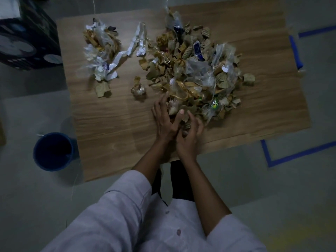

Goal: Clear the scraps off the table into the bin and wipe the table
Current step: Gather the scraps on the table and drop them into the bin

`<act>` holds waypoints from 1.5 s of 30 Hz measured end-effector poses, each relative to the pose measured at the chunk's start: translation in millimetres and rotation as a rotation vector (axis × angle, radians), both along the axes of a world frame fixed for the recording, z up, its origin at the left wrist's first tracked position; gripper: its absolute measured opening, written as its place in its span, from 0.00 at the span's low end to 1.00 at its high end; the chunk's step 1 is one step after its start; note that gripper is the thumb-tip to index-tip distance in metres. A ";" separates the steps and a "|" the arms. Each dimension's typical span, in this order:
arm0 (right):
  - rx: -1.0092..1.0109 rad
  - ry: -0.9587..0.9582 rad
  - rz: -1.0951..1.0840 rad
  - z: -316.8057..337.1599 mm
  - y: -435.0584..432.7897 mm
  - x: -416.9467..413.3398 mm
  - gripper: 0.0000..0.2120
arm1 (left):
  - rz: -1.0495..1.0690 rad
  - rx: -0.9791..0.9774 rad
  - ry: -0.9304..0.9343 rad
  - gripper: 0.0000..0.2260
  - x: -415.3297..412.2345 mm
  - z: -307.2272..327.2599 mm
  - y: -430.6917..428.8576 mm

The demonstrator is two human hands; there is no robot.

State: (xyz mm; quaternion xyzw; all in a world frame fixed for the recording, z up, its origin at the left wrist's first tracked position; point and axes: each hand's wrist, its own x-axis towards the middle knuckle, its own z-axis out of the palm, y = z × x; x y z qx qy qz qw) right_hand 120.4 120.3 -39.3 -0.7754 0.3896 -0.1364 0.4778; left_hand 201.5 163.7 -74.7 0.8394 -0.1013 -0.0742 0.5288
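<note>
Left hand (163, 122) pressing flat, right hand (189, 139) curling round scraps (196, 70); loose bits could be dropping short of the bin (53, 151)

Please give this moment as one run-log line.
step: gathering | left hand: spread on scrap pile | right hand: curled at pile edge | bin: left of table

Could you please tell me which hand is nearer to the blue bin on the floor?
Left. The left hand is at the near edge of the scrap pile, right of the blue bin; the right hand sits beside it, farther right.
</note>
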 end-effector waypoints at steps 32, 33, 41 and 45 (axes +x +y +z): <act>-0.149 -0.188 -0.410 23.5 -163.3 -1.7 0.10 | 0.000 0.408 -0.362 0.26 58.2 57.4 -107.6; -0.129 -0.158 -0.434 22.4 -176.5 0.8 0.10 | 0.015 0.405 -0.392 0.26 53.1 64.7 -110.5; -0.250 0.274 -0.202 -13.7 -268.8 71.7 0.22 | -0.259 0.639 -0.540 0.31 68.0 79.0 -177.8; -0.297 0.298 -0.124 -33.0 -276.0 93.4 0.20 | -0.412 0.760 -0.358 0.31 79.6 45.3 -195.4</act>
